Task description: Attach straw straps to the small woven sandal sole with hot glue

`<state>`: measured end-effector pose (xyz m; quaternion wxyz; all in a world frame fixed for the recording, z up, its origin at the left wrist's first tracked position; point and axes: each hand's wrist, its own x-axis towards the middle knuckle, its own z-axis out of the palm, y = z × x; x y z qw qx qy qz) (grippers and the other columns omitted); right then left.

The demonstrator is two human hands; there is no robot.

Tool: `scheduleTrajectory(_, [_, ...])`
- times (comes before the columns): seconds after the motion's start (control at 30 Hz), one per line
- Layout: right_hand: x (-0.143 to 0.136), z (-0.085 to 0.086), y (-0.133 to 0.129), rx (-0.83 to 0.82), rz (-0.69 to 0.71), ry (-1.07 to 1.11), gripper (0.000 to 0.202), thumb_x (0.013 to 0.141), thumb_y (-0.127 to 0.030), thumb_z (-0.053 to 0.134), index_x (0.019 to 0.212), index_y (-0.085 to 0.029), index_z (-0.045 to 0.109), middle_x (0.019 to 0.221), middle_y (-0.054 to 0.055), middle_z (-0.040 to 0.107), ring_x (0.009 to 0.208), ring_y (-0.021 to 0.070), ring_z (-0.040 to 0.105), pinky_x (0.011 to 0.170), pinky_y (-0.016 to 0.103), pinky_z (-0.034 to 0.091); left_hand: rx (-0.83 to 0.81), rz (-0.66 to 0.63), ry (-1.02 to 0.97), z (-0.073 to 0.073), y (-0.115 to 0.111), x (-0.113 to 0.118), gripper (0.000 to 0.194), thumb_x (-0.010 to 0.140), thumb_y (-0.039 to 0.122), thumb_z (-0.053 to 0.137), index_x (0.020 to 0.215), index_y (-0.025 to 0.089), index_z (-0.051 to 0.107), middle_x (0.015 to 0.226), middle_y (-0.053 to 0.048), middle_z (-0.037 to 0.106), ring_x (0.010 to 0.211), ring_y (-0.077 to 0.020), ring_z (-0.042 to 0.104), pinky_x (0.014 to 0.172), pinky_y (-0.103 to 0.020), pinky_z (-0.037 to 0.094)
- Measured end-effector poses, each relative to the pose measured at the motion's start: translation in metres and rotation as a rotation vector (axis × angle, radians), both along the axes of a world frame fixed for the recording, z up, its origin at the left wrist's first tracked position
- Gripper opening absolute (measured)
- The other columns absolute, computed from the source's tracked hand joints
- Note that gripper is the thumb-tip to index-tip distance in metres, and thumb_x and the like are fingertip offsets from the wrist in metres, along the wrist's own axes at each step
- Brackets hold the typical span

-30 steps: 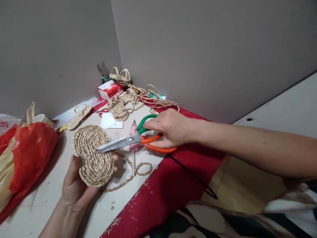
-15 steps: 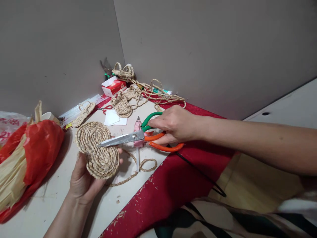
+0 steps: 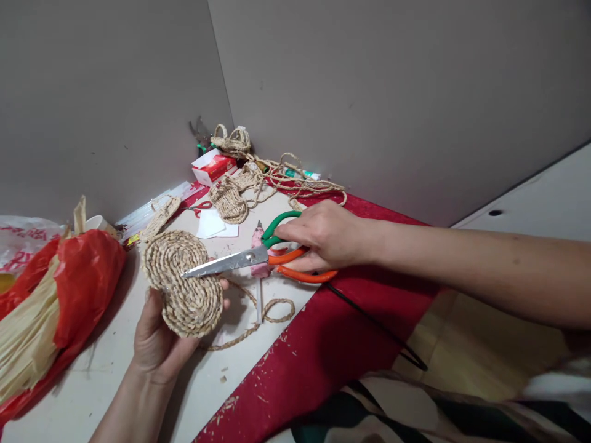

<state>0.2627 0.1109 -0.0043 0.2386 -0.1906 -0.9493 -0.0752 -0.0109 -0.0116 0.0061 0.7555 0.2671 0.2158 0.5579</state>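
Note:
My left hand (image 3: 159, 335) grips a coiled straw-rope piece (image 3: 191, 304) from below, thumb at its left edge and fingertips showing on the right. The piece is made of two joined spirals, like a figure eight. My right hand (image 3: 323, 237) holds scissors (image 3: 231, 263) with green and orange handles. Their blades look closed, and the tip lies over the narrow middle of the coil; whether it touches, I cannot tell. Behind the scissors, a pink glue gun (image 3: 259, 264) is partly hidden. A braided straw cord (image 3: 235, 339) trails on the table beside my left hand.
On the left lies a red plastic bag (image 3: 87, 277) with pale straw strips. Further back are a red and white box (image 3: 215, 167), woven straw pieces (image 3: 228, 200), small red scissors (image 3: 202, 208), white paper (image 3: 213, 223) and pliers (image 3: 201, 135). Grey panels (image 3: 369, 92) stand behind.
The whole scene sits slightly lower in view. Both hands keep their grip, and the scissors' tip stays over the middle of the coil.

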Motion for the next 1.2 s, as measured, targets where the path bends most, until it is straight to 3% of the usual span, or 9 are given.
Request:
scheduleTrajectory(0.3, [-0.001, 0.003, -0.002, -0.071, -0.020, 0.012, 0.043, 0.086, -0.055, 0.047, 0.084, -0.016, 0.064, 0.062, 0.002, 0.062, 0.051, 0.0114, 0.049, 0.051, 0.025, 0.021, -0.020, 0.022, 0.026, -0.005, -0.001, -0.003, 0.054, 0.080, 0.039, 0.068, 0.133, 0.034, 0.057, 0.120, -0.008, 0.070, 0.111, -0.0357, 0.063, 0.091, -0.050, 0.052])
scheduleTrajectory(0.67, [0.000, -0.006, 0.000, 0.075, 0.008, 0.030, 0.057, 0.092, -0.063, 0.037, 0.077, -0.015, 0.063, 0.057, 0.002, 0.059, 0.045, 0.0100, 0.041, 0.049, 0.026, 0.020, -0.006, 0.011, 0.002, -0.007, 0.000, -0.003, 0.056, 0.081, 0.037, 0.068, 0.135, 0.039, 0.054, 0.124, -0.007, 0.068, 0.114, -0.0365, 0.060, 0.093, -0.052, 0.050])
scheduleTrajectory(0.87, [0.003, -0.004, -0.001, 0.046, 0.034, 0.206, 0.048, 0.089, -0.059, 0.048, 0.080, -0.015, 0.063, 0.052, -0.001, 0.053, 0.045, 0.0089, 0.041, 0.047, 0.024, 0.024, -0.043, 0.037, 0.099, -0.002, 0.001, -0.002, 0.055, 0.075, 0.040, 0.074, 0.126, 0.023, 0.063, 0.124, -0.019, 0.066, 0.109, -0.0349, 0.064, 0.089, -0.045, 0.053])
scheduleTrajectory(0.97, [0.007, 0.003, 0.002, -0.074, -0.096, 0.378, 0.044, 0.085, -0.058, 0.054, 0.084, -0.015, 0.064, 0.055, -0.002, 0.052, 0.048, 0.0083, 0.040, 0.049, 0.023, 0.027, -0.078, 0.099, 0.142, -0.001, 0.003, -0.003, 0.056, 0.071, 0.039, 0.077, 0.122, 0.018, 0.066, 0.119, -0.022, 0.067, 0.103, -0.0342, 0.068, 0.085, -0.044, 0.055])
scheduleTrajectory(1.03, [0.011, 0.007, 0.007, -0.235, -0.217, 0.479, 0.046, 0.080, -0.060, 0.059, 0.076, -0.015, 0.061, 0.056, -0.002, 0.051, 0.050, 0.0079, 0.040, 0.050, 0.023, 0.028, -0.126, 0.162, 0.173, -0.002, 0.005, -0.005, 0.057, 0.070, 0.037, 0.077, 0.122, 0.017, 0.065, 0.119, -0.022, 0.068, 0.103, -0.0355, 0.067, 0.084, -0.046, 0.055])
scheduleTrajectory(1.1, [0.018, 0.008, 0.011, -0.515, -0.289, 0.586, 0.050, 0.076, -0.064, 0.061, 0.070, -0.015, 0.057, 0.055, -0.002, 0.048, 0.049, 0.0075, 0.040, 0.049, 0.023, 0.029, -0.165, 0.230, 0.209, -0.005, 0.007, -0.009, 0.061, 0.068, 0.034, 0.078, 0.125, 0.017, 0.063, 0.120, -0.023, 0.067, 0.103, -0.0380, 0.066, 0.083, -0.049, 0.055])
scheduleTrajectory(1.2, [0.029, 0.005, 0.010, -1.028, -0.294, 0.814, 0.055, 0.078, -0.071, 0.053, 0.078, -0.016, 0.056, 0.046, -0.007, 0.041, 0.038, 0.0074, 0.039, 0.044, 0.023, 0.035, -0.169, 0.337, 0.251, -0.012, 0.012, -0.017, 0.070, 0.065, 0.029, 0.080, 0.130, 0.017, 0.059, 0.117, -0.024, 0.068, 0.102, -0.0413, 0.066, 0.079, -0.053, 0.056])
